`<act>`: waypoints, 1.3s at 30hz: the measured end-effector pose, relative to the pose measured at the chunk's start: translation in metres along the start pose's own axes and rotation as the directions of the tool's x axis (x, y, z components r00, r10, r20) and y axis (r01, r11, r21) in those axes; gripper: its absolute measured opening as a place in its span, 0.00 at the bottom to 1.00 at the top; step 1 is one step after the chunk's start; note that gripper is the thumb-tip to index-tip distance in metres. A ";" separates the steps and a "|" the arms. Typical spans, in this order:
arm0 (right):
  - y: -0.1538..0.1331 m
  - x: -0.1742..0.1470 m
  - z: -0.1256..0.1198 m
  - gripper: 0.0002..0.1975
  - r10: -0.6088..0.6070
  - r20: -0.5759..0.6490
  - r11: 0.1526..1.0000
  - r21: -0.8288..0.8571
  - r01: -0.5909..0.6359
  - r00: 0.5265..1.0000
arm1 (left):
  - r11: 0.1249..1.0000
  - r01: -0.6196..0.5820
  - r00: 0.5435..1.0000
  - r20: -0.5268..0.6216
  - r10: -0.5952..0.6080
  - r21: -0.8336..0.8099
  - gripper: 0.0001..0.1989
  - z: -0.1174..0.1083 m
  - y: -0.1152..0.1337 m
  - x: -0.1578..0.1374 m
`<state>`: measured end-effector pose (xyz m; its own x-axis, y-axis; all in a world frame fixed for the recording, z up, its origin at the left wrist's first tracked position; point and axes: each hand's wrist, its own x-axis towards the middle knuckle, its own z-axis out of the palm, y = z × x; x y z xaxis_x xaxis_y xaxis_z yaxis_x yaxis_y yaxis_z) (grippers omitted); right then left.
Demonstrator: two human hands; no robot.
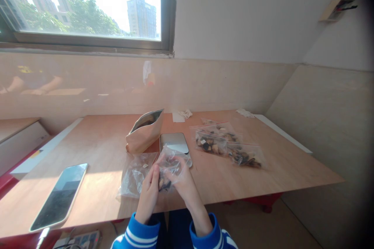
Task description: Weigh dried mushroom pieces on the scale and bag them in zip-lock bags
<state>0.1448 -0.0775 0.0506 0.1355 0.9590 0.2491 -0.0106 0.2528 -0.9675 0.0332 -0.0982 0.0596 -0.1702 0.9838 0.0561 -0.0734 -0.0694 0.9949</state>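
Near the table's front edge, my left hand (pixel 151 181) and my right hand (pixel 181 179) both grip a clear plastic bag (pixel 173 159). Small dark and pale pieces lie in its lower part, and I cannot make out their kind. My left fingers are closed on the bag's left side; the right ones curl round its upper right. Just behind the bag sits a small flat scale (pixel 174 142) with a silvery top, partly hidden. Another clear plastic bag (pixel 133 175) lies flat to the left of my left hand. Beyond it stands a brown paper pouch (pixel 146 134), its mouth open.
Several zip bags (pixel 210 144) with brown dried pieces lie at the right. A phone (pixel 60 196) with a cable rests at the front left. Crumpled white tissue (pixel 185 114) is by the wall. The table's front edge (pixel 263 190) runs close to my wrists.
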 end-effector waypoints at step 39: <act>-0.032 0.003 0.012 0.15 0.180 -0.065 0.935 0.323 -0.150 0.982 | 0.890 0.112 0.968 -0.155 -0.199 -0.442 0.25 0.000 -0.002 0.006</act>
<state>0.1332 -0.0813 0.0827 0.1953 0.9784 0.0679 -0.3501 0.1342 -0.9271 0.0322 -0.0917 0.0576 -0.3028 0.9401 -0.1565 -0.5187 -0.0248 0.8546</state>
